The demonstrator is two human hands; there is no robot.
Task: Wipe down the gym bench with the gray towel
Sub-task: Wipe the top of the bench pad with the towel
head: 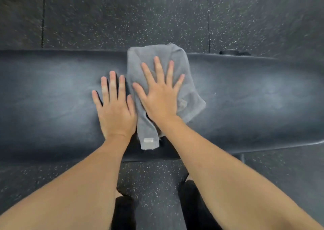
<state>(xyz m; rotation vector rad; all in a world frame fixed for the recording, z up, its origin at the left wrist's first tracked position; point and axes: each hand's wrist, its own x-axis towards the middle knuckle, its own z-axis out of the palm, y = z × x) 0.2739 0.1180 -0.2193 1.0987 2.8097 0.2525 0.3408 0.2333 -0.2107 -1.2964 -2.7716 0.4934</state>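
I'm pressing my right hand (160,96), fingers spread flat, on the gray towel (175,63) at frame centre on the worktop (245,98); it looks soft, light, bunch-prone. My left hand (114,106) is lying open beside it.

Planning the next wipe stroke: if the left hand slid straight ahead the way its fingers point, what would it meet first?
Probably nothing but bare pad. The left hand lies flat on the gym bench, fingers pointing at its far edge; the gray towel sits just to its right, seemingly outside that line. Beyond the edge is speckled floor.
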